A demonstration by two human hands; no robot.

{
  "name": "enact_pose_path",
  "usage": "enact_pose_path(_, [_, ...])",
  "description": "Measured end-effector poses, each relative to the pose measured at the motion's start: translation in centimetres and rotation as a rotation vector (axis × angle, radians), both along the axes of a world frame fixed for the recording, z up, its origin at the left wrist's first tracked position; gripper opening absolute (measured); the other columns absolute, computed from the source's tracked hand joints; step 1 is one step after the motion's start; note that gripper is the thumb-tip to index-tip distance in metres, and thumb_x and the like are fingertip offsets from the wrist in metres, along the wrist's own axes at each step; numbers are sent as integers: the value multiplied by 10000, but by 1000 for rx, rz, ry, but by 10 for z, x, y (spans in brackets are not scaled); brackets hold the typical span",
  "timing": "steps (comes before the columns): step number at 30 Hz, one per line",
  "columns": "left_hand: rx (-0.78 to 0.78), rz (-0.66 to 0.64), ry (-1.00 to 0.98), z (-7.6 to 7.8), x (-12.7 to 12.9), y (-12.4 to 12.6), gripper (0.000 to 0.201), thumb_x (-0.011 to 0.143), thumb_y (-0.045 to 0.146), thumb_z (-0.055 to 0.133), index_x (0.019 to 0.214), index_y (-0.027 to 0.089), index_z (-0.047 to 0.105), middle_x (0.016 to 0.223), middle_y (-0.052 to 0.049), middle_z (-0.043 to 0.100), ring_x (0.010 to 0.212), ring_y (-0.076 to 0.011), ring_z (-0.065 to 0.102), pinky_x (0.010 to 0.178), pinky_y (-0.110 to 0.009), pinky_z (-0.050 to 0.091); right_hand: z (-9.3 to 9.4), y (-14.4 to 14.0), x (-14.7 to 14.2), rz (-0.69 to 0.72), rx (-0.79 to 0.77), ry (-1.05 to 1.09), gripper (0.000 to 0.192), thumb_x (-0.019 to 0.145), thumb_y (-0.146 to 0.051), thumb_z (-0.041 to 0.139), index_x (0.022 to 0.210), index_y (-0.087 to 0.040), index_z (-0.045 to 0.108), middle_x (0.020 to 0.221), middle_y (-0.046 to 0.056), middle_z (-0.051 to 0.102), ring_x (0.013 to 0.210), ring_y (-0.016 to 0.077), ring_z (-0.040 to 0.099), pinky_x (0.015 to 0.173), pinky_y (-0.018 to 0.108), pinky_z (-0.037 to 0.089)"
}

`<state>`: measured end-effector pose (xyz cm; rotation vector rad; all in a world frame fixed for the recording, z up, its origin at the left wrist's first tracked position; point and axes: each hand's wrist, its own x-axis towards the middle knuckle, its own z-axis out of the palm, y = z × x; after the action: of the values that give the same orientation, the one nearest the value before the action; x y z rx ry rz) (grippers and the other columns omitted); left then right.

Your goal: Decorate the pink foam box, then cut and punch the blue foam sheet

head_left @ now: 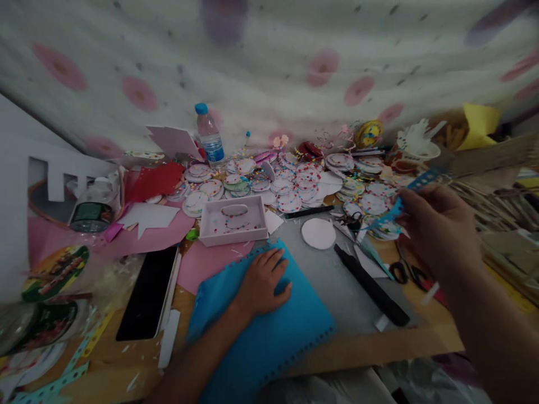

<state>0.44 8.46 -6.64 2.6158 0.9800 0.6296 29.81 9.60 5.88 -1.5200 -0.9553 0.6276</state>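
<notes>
My left hand (263, 280) lies flat, fingers spread, on the blue foam sheet (261, 331) at the near edge of the desk (362, 342). My right hand (438, 230) is raised to the right of it, pinching a blue punched strip (415, 191) above the desk. Just beyond the sheet sit a pink tray (233, 220) and a white paper circle (319, 233), with confetti-dotted discs (295, 185) heaped behind.

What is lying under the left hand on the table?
The left hand rests flat on a blue sheet with punched edges. Pink paper disappears beneath the sheet; anything else below it is hidden.
</notes>
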Motion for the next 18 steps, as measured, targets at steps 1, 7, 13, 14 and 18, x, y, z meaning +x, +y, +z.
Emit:
enact_pose_path(1, [7,-2,-6,0,0,0,427,823,327,563,1194,118,594,1325,-174,563,1244,-320,495,993,-493,447,1,-8,3,-14,-6,7,257,785,-401,688,750,-244,487,673,-37,472,487,77,443,424,206,373])
enact_pose_path(7, [-18,-1,-174,17,-1,-1,312,910,263,470,1154,127,608,1275,-160,598,1185,-286,544,1001,-484,441,-13,-47,-29,418,-179,-66,285,743,-429,717,754,-231,513,555,-49,501,429,101,486,397,223,402])
enact_pose_path(13, [-1004,118,-723,83,14,-21,442,930,518,428,1185,186,568,1173,-103,656,1060,-251,637,902,-414,529,-17,-57,-88,749,54,-338,76,902,-246,516,922,-224,586,803,33,633,733,155,607,648,268,506])
enact_pose_path(14, [-1162,89,-767,90,16,-26,483,877,561,505,1163,178,579,1120,-100,676,997,-249,661,846,-397,553,-16,-58,-93,780,126,-390,105,909,-207,495,938,-223,595,845,46,639,793,165,608,693,284,507])
enact_pose_path(18, [-1337,215,-789,100,14,-46,492,662,502,773,1000,165,652,858,-50,726,777,-206,693,681,-315,564,-12,-65,-98,944,258,-460,229,918,-129,451,1041,-232,614,984,74,637,941,178,599,789,314,510])
